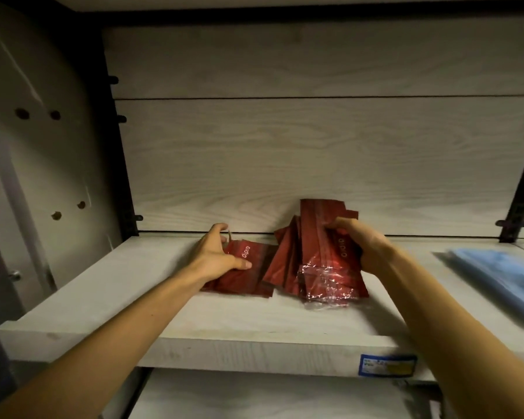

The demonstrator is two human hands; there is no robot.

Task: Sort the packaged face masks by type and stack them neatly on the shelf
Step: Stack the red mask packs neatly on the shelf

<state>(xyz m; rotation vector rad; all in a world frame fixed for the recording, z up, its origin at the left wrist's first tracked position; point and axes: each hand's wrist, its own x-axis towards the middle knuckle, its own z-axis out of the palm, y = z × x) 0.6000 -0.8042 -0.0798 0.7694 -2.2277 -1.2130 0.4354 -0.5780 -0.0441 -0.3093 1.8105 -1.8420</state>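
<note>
Right hand (366, 246) gripping glossy red mask packets (321, 267), fanned

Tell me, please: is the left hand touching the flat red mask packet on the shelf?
Touching. The head view shows the left hand resting on the flat red mask packet, thumb lying across its surface.

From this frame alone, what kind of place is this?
Probably a shop or stockroom: a wood-grain shelf carries a blue price label on its front edge, holding red packaged masks and blue packaged masks.
</note>
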